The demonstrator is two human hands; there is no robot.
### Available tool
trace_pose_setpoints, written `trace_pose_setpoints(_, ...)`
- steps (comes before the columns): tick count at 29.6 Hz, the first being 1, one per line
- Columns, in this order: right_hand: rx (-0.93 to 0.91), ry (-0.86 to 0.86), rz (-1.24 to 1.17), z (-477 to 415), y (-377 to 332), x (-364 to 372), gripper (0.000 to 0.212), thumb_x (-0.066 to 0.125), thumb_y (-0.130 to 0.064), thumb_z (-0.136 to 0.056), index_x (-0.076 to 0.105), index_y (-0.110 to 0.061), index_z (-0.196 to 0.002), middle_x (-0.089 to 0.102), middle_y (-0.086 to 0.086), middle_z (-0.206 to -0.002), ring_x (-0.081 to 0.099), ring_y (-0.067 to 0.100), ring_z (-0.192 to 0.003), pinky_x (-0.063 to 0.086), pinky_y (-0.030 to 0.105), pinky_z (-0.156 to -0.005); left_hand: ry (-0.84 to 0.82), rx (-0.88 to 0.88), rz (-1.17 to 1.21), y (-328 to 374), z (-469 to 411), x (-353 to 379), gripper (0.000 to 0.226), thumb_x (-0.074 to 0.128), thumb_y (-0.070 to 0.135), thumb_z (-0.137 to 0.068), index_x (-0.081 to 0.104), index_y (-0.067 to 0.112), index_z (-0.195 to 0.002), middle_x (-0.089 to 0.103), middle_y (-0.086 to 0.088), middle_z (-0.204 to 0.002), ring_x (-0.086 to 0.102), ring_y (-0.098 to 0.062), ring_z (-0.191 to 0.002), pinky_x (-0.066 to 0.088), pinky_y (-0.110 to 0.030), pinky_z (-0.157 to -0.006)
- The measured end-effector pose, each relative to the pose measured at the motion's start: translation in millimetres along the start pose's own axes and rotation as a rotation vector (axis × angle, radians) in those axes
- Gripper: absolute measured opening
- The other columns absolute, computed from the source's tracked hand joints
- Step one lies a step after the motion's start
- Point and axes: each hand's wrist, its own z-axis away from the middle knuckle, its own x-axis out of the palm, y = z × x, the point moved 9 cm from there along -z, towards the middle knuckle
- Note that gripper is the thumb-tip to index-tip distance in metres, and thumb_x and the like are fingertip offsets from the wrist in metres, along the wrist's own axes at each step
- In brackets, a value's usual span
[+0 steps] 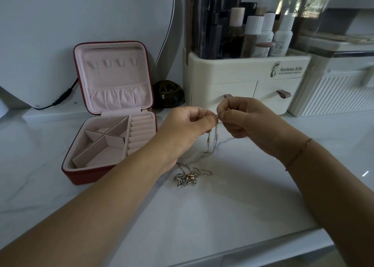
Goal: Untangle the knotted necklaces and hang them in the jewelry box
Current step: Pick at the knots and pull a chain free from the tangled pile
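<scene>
Gold and silver necklaces (210, 145) hang mid-frame, pinched at the top by my left hand (188, 125) and right hand (242, 120) (knot trailing onto the counter (242, 195)), so slack loosens; jewelry box (113, 112) waits open, left.

Soft, dim daylight leaves the picture flat, greyish and slightly underexposed. The brightest spots lie on the right: a small white glint on the glossy tabletop (365, 173) near its right edge, and a window's reflection with greenery on the clear lid (305, 5) at the upper right, which is blurred. Shadows are faint and soft-edged. The wide lens bows the tabletop's front edge and tilts whatever stands near the corners. The fine links of the necklaces (187, 178) look smeared, without crisp detail.
</scene>
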Motion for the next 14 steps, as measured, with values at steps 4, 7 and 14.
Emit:
trace_pose_setpoints(4,-0.008,-0.042,0.034,1.9,-1.2,4.6,0.003,0.057,-0.011,-0.085,0.056,-0.01,-0.082,0.036,-0.007,-0.049,0.028,0.006,-0.044,0.024,0.018,-0.044,-0.057,-0.064,0.097,-5.3,-1.5,4.5,0.013,0.062,0.019,-0.081,0.071,0.011,-0.075,0.065,-0.001,-0.07,0.059,-0.011,-0.073,0.05,-0.03,-0.081)
trace_pose_setpoints(7,-0.001,-0.037,0.046,2.7,-2.0,4.1,0.011,0.052,-0.001,-0.092,0.057,-0.007,-0.085,0.035,-0.008,-0.047,0.027,0.006,-0.043,0.022,0.018,-0.044,-0.061,-0.078,0.113,-5.6,-1.9,4.1,0.016,0.062,0.023,-0.076,0.07,0.01,-0.074,0.064,-0.001,-0.069,0.058,-0.011,-0.072,0.049,-0.03,-0.079)
trace_pose_setpoints(14,-0.009,0.011,0.052,1.5,-2.3,-4.1,0.008,0.056,0.001,-0.089,0.063,-0.004,-0.087,0.032,0.002,-0.053,0.024,0.009,-0.046,0.022,0.02,-0.045,0.02,0.03,-0.055,1.0,-1.9,-7.5,0.004,0.067,0.02,-0.086,0.07,0.02,-0.084,0.063,0.008,-0.071,0.056,-0.003,-0.071,0.047,-0.024,-0.081)
